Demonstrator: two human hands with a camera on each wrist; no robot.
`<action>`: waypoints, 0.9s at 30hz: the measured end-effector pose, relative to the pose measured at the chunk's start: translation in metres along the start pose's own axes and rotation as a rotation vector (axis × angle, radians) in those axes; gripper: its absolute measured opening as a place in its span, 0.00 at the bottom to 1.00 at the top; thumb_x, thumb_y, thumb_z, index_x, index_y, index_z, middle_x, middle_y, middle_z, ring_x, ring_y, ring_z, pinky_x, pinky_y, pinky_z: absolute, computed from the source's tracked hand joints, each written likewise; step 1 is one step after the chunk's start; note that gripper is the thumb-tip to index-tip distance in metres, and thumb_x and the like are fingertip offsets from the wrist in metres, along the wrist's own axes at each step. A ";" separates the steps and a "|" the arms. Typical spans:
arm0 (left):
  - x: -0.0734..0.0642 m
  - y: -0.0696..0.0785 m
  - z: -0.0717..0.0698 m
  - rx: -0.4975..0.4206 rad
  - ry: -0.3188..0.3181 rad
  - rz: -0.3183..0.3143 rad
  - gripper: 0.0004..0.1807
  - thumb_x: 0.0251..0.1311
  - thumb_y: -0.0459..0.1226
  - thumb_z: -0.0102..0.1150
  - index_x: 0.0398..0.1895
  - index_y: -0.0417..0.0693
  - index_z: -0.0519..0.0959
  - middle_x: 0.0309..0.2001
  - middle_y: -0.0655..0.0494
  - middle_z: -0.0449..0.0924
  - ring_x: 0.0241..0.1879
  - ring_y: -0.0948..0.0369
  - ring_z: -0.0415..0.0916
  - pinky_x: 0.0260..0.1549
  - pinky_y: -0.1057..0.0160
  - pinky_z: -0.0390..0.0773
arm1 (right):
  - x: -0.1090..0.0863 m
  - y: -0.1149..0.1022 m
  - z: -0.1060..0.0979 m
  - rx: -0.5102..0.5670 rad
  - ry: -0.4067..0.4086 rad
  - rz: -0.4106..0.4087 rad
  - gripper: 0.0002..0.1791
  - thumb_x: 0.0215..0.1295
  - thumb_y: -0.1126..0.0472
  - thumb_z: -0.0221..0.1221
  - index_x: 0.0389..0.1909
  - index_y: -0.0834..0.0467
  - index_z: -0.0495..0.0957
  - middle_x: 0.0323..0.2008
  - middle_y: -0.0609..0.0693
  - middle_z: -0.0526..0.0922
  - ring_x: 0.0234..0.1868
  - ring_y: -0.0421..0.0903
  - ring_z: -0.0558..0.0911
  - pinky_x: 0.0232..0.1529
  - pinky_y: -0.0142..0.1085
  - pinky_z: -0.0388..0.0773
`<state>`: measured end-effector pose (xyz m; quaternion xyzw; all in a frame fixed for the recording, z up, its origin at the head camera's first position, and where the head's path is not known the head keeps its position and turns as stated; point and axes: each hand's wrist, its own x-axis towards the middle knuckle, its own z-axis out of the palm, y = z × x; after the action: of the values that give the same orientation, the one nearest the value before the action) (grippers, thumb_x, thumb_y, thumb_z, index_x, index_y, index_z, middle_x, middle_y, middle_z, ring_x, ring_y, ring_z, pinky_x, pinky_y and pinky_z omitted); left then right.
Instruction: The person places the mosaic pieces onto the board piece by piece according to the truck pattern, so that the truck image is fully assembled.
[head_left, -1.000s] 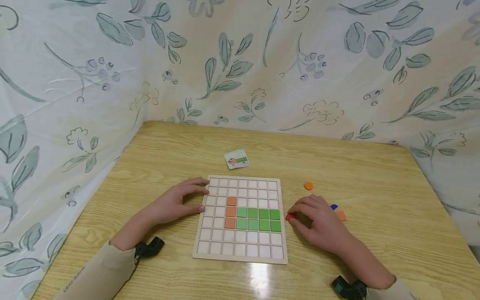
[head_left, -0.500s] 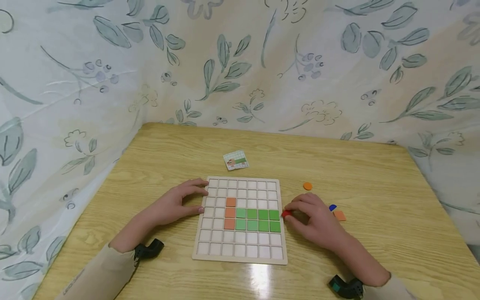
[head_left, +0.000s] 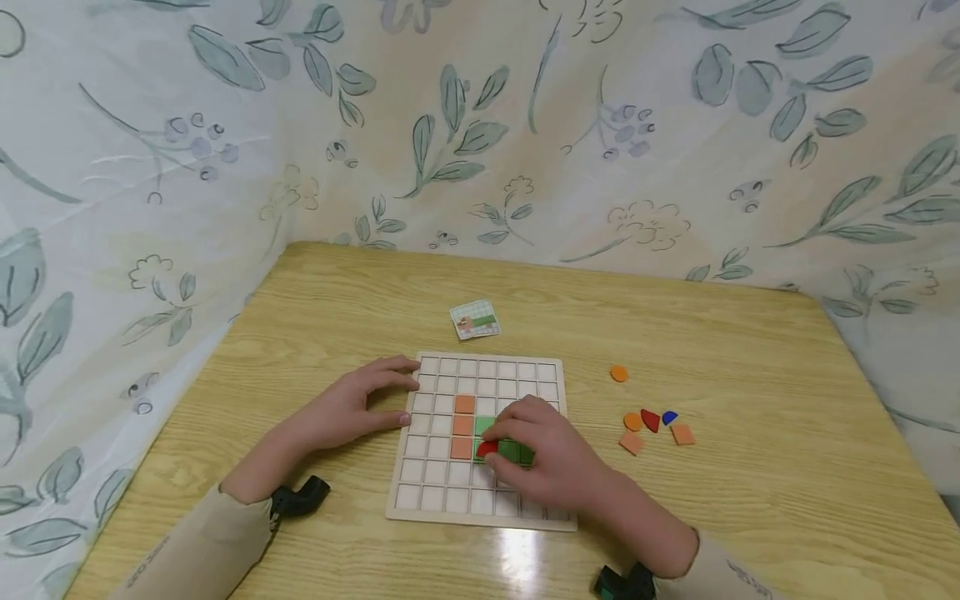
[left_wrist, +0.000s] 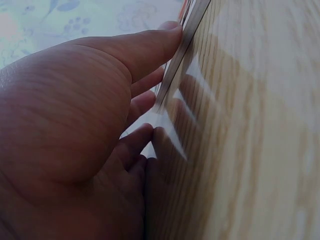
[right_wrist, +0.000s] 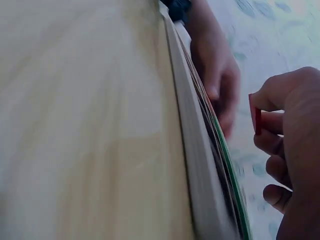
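Observation:
A wooden grid board [head_left: 427,514] lies on the table, with a column of orange square tiles [head_left: 462,425] and green square tiles [head_left: 484,425] in its cells. My right hand [head_left: 551,458] is over the board, pinching a red tile [head_left: 487,449] between thumb and fingers; the hand covers part of the green rows. In the right wrist view, the red tile [right_wrist: 255,114] is seen edge-on, held apart from the board's surface. My left hand [head_left: 341,408] rests at the board's left edge, fingers spread and thumb touching the rim. The left wrist view shows its thumb [left_wrist: 150,47] against that edge.
Right of the board lie orange round tiles [head_left: 618,373], a red quarter-shaped tile [head_left: 650,420], a blue half-round tile [head_left: 670,417] and orange squares [head_left: 682,434]. Behind the board is a small pattern card [head_left: 475,320]. Patterned fabric [head_left: 480,167] hangs behind the table.
My right hand has carried the red tile leftward from beside the board to over the green tiles, uncovering more loose tiles on the right. The left hand has stayed in place.

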<state>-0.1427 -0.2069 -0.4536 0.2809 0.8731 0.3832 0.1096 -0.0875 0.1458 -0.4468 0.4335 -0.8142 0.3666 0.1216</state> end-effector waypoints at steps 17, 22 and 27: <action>0.001 -0.001 0.002 -0.010 0.003 0.008 0.24 0.69 0.45 0.77 0.66 0.57 0.85 0.80 0.61 0.69 0.83 0.51 0.59 0.78 0.39 0.62 | 0.072 -0.020 0.023 0.091 -0.006 0.184 0.05 0.74 0.59 0.69 0.47 0.52 0.90 0.45 0.40 0.85 0.51 0.46 0.80 0.52 0.40 0.80; 0.000 -0.001 0.002 -0.002 0.008 0.009 0.23 0.69 0.46 0.77 0.66 0.60 0.84 0.80 0.61 0.68 0.82 0.51 0.60 0.77 0.38 0.63 | 0.081 -0.012 0.028 0.082 -0.024 0.233 0.06 0.75 0.58 0.68 0.49 0.52 0.89 0.45 0.41 0.84 0.54 0.44 0.78 0.53 0.41 0.81; 0.002 -0.001 0.003 0.000 0.014 0.022 0.24 0.69 0.45 0.77 0.66 0.59 0.85 0.80 0.60 0.69 0.82 0.50 0.61 0.77 0.38 0.64 | 0.082 0.000 0.031 0.086 -0.051 0.277 0.06 0.75 0.58 0.68 0.48 0.52 0.89 0.44 0.41 0.83 0.54 0.44 0.79 0.52 0.42 0.82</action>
<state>-0.1435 -0.2047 -0.4561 0.2879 0.8707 0.3861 0.0992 -0.1327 0.0729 -0.4261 0.3307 -0.8527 0.4032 0.0304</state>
